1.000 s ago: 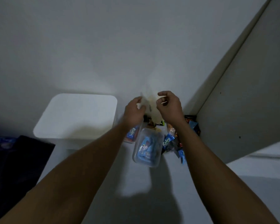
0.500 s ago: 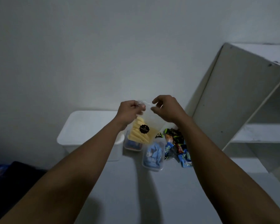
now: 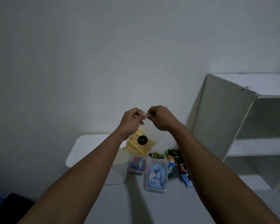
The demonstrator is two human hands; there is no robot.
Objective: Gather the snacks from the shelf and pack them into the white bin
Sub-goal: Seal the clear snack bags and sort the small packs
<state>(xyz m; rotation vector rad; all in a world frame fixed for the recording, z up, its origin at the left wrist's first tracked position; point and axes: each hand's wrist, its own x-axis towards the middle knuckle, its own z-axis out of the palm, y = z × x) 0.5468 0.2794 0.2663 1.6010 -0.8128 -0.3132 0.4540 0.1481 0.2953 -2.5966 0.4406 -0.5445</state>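
Our hands have drawn closer together since half a second ago. Left hand and right hand both pinch the top edge of the clear snack bag, which hangs below the fingers, its long axis roughly vertical. The white bin lies below-left, nearer our left hand.

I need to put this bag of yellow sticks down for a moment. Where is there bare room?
Bare room for the bag: the white surface nearer you than the large tub, the bin lid, and the shelf board on the right. Crowded: between bin and shelf, where the small tub, the large tub and the loose wrapped snacks lie close together.
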